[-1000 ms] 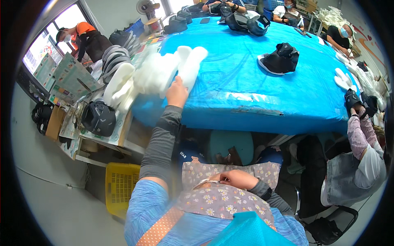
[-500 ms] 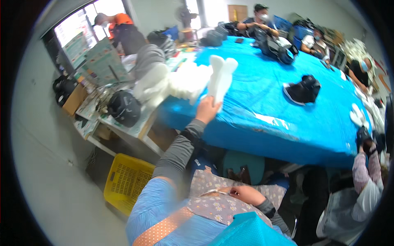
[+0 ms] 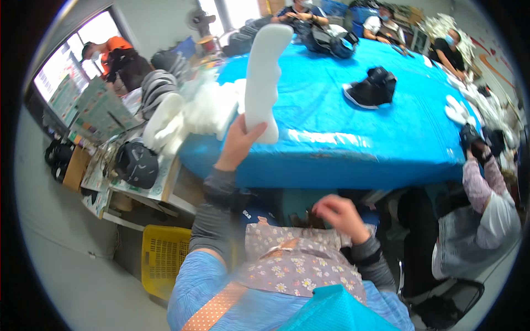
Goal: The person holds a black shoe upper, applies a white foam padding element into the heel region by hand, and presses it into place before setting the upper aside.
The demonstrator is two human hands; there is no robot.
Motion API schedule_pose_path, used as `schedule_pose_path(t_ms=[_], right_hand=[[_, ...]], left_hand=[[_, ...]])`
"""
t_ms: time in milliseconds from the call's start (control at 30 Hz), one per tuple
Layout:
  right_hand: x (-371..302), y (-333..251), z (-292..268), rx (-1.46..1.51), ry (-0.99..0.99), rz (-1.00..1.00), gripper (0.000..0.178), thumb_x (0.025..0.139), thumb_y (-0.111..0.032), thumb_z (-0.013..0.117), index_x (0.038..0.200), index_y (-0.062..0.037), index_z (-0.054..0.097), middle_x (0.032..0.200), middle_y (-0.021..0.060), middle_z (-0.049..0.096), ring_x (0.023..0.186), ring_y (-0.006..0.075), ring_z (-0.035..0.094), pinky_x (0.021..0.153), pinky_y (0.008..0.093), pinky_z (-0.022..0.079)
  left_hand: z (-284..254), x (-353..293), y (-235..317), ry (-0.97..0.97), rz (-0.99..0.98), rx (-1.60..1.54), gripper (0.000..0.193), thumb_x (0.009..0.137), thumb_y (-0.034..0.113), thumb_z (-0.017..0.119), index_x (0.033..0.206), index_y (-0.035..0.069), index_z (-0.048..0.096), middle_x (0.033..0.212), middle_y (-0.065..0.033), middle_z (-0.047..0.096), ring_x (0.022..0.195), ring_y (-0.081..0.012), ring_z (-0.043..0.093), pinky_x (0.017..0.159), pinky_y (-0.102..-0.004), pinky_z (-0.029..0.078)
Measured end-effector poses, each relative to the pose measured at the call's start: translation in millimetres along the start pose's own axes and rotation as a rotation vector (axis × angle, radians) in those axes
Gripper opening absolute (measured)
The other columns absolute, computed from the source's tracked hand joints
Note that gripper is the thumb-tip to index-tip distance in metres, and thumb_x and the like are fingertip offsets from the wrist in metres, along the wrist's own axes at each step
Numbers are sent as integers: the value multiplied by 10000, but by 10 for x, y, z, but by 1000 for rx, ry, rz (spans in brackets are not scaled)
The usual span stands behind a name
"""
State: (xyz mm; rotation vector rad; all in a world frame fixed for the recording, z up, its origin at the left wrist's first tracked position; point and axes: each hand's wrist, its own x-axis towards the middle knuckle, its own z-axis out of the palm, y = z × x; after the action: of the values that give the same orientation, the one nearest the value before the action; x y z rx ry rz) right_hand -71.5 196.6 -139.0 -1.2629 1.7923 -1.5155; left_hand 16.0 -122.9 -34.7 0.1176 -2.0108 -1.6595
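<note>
My left hand (image 3: 243, 140) grips the lower end of a long, white, flat piece (image 3: 260, 77) that looks like foam. The piece stands nearly upright over the near left edge of the blue-covered table (image 3: 320, 124), and one side of it is wavy. Beside it lies a heap of similar white pieces (image 3: 207, 113), blurred at the table's left corner. Above my lap and the flowered apron (image 3: 298, 270), my right hand (image 3: 341, 215) hangs free of the table with its fingers loosely bent. Nothing shows in it.
A black cap-like item with a white edge (image 3: 371, 88) sits on the table. On the left side table is a black cap (image 3: 136, 164), with a yellow crate (image 3: 164, 256) below. A co-worker's hands (image 3: 477, 149) work at the right edge. Other people sit at the far side.
My left hand has drawn the white piece toward me from beside the heap and turned it. My right hand has risen from my lap. The view has shifted to the right.
</note>
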Motion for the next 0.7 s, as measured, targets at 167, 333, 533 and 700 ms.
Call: schedule_pose_path(t_ms=[167, 333, 533, 700], right_hand=[[539, -540, -719, -157, 619, -278, 606, 834, -2, 697, 1392, -80, 473, 1273, 117, 592, 1056, 201, 613, 900, 318, 493], [654, -723, -886, -651, 635, -563, 668, 745, 86, 670, 1372, -90, 522, 1395, 166, 533, 1209, 351, 565, 972, 399, 487], [409, -581, -784, -265, 331, -274, 273, 811, -31, 753, 1063, -22, 649, 969, 93, 692, 890, 200, 662, 776, 304, 523], [295, -642, -732, 83, 72, 61, 285, 844, -156, 768, 1044, -14, 622, 883, 23, 638, 808, 87, 594, 701, 242, 494]], left_hand=[[233, -331, 416, -164, -80, -26, 586, 942, 117, 649, 1437, -1, 360, 1141, -104, 650, 1031, -142, 630, 880, -280, 496], [214, -556, 363, -343, -239, -98, 600, 945, 186, 645, 1458, -11, 406, 1276, -80, 603, 1107, -123, 582, 943, -281, 468], [157, -683, 71, 58, -164, -522, 984, 894, 810, 318, 1488, 27, 359, 1335, -108, 556, 1115, -198, 577, 892, -368, 497], [567, -701, -38, 337, 149, -261, 681, 975, 331, 643, 1512, 82, 305, 1380, -86, 471, 1255, -216, 463, 1124, -388, 316]])
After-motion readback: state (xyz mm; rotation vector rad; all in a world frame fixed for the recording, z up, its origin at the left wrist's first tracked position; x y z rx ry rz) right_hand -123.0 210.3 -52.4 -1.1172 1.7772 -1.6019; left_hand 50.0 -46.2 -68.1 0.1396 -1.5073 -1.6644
